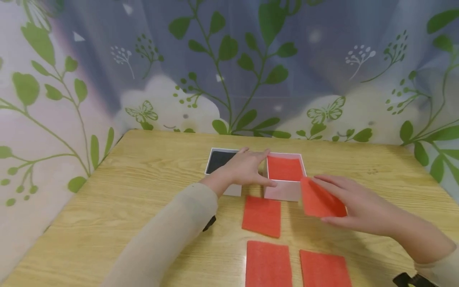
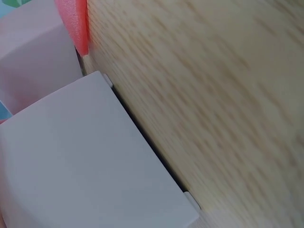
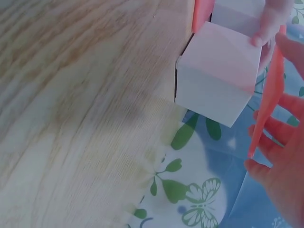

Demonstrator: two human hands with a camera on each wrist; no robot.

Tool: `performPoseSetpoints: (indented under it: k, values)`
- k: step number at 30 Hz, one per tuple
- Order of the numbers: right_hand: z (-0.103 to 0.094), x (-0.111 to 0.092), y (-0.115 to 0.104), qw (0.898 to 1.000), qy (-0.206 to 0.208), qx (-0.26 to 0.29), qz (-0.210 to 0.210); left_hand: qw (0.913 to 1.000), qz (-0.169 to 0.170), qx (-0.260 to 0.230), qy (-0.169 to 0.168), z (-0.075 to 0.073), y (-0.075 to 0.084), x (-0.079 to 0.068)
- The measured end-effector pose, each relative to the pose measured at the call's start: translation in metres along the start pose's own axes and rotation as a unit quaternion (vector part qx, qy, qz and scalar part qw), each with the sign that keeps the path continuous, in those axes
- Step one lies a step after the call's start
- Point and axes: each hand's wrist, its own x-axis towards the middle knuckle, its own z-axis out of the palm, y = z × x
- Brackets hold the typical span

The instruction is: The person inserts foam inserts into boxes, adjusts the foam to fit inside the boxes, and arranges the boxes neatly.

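My right hand pinches a red square cloth at its edges, tilted beside the front right corner of a pink-white box. Inside that open-topped box lies another red cloth. My left hand grips the box's left side, thumb at the front rim and a finger at the back left corner. Just left stands a second white box with a dark inside, partly covered by that hand. In the right wrist view the held cloth appears nearly edge-on between thumb and fingers.
A red cloth square lies on the wooden table before the boxes. Nearer me are two more, a left one and a right one. A leaf-patterned curtain hangs behind the table's far edge.
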Motion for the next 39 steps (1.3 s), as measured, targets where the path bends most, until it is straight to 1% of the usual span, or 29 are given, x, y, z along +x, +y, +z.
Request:
performPoseSetpoints:
  k: [4,8,11,18,23,30,35,39]
  values:
    - [0.003,0.008,0.0,1.0,-0.008,0.004,-0.004,1.0,-0.003,-0.001,-0.006,0.002,0.0,0.001]
    - [0.002,0.018,-0.002,1.0,-0.015,0.02,-0.009,1.0,-0.005,-0.005,-0.006,0.001,0.0,0.001]
    - [0.001,0.026,-0.001,1.0,-0.022,0.019,-0.011,0.9999,-0.008,-0.007,-0.007,0.001,0.0,0.002]
    - [0.002,0.042,0.003,0.999,-0.039,0.013,0.013,0.9999,-0.01,-0.006,-0.007,0.001,0.002,0.003]
    - [0.003,0.05,0.006,0.999,-0.042,0.006,0.008,0.9998,-0.012,-0.012,-0.007,0.0,0.003,0.002]
    - [0.003,0.064,0.011,0.998,-0.055,0.017,0.029,0.9999,-0.01,-0.013,-0.001,-0.001,0.002,0.002]
    - [0.003,0.072,0.012,0.998,-0.052,0.022,0.02,0.9999,-0.009,-0.009,-0.004,-0.001,0.002,0.002]
    - [0.002,0.078,0.012,0.998,-0.058,0.029,0.022,0.9999,-0.009,-0.008,-0.005,-0.001,0.002,0.002]
